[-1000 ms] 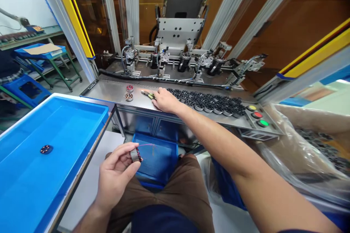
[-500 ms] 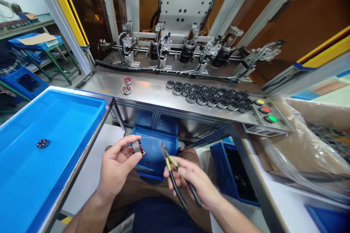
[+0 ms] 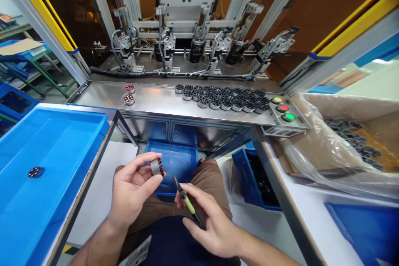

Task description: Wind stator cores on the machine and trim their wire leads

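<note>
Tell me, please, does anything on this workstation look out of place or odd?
One wound stator lies alone in the big blue tray, and two more sit apart from the row of black cores on the steel shelf. A loose reddish wire tail trails from the stator in the left hand.

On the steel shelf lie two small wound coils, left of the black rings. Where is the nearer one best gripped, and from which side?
Probably by its round outer rim, coming down from above. The nearer coil lies flat on the steel shelf with its copper windings facing up, so a pinch across the rim avoids the wire. It sits apart from the farther coil, and the space around it looks free for fingers.
</note>
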Action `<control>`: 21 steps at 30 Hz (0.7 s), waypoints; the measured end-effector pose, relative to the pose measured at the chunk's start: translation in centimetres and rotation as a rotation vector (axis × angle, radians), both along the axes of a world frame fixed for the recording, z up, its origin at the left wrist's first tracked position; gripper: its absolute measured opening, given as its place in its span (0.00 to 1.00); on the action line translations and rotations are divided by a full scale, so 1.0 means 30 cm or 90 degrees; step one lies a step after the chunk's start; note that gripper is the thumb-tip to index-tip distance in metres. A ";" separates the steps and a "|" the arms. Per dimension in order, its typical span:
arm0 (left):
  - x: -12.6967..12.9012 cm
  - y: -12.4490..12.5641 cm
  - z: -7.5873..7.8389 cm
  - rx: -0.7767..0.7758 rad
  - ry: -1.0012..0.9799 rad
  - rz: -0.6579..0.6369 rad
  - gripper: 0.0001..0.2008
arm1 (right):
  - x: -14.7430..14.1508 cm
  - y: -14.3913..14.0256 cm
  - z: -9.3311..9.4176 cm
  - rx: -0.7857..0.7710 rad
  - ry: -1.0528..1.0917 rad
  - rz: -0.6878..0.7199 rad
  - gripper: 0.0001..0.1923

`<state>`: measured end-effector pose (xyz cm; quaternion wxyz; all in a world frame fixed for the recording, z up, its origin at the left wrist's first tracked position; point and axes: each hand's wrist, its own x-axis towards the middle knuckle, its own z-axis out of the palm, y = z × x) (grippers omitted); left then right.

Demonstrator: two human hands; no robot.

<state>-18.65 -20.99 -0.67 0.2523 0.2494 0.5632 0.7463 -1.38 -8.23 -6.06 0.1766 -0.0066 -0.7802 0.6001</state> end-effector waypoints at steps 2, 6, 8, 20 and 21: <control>0.004 -0.010 0.005 0.001 0.011 0.002 0.18 | -0.034 0.002 0.019 0.060 0.037 -0.008 0.41; 0.008 -0.025 0.011 -0.008 0.038 0.021 0.18 | -0.075 -0.001 0.043 0.054 0.075 0.007 0.40; 0.009 -0.027 0.012 -0.010 0.045 0.026 0.18 | -0.081 -0.003 0.046 0.056 0.085 0.005 0.40; 0.007 -0.020 -0.004 -0.026 0.056 0.011 0.18 | -0.069 -0.004 0.032 0.147 0.080 -0.054 0.38; 0.006 -0.022 -0.005 -0.027 0.058 0.014 0.17 | -0.066 -0.004 0.028 0.160 0.077 -0.061 0.38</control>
